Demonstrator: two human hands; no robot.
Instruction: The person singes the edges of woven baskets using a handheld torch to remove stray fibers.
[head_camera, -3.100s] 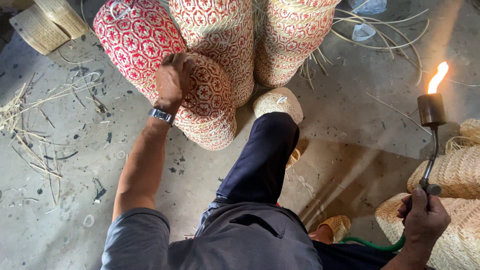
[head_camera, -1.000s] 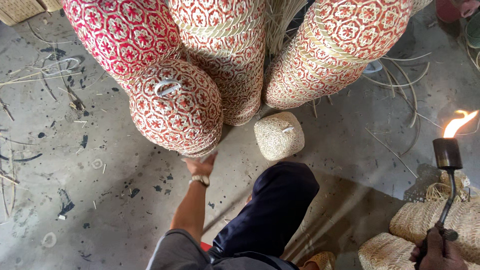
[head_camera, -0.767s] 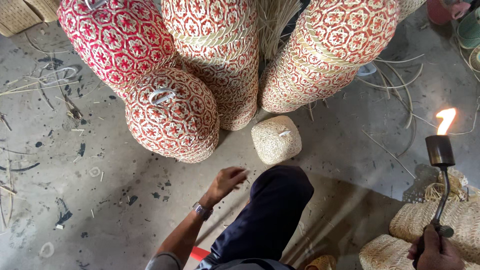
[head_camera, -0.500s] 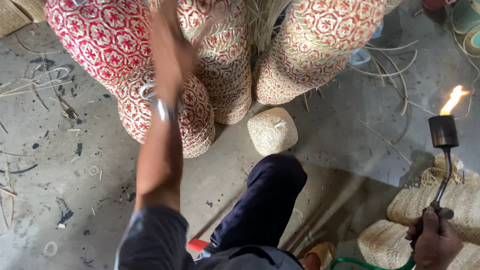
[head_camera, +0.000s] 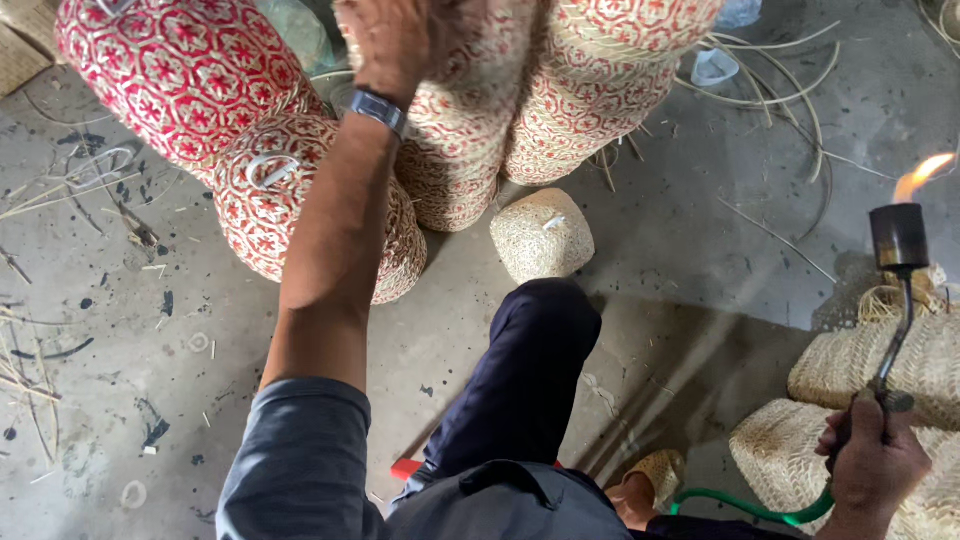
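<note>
My left hand (head_camera: 392, 38) is raised at the top of the view, against a tall red-and-white woven basket (head_camera: 470, 120); its fingers are blurred and cut by the frame edge, so a grip cannot be made out. A watch sits on that wrist. Below the forearm lies a round red-and-white woven basket (head_camera: 262, 205) with a white handle loop. My right hand (head_camera: 872, 462) is shut on the handle of a gas torch (head_camera: 898, 240) whose flame burns upward at the right edge. A green hose (head_camera: 745, 505) runs to the torch.
More red-and-white baskets (head_camera: 185, 75) stand at the back, another (head_camera: 600, 90) to the right. A small plain woven basket (head_camera: 542, 235) sits by my dark-trousered knee. Plain straw baskets (head_camera: 860, 365) pile at the right. Loose straw strands lie on the stained concrete floor (head_camera: 120, 330).
My left hand rose from the floor near the round basket up to the tall basket at the top. The torch stayed held at the right.
</note>
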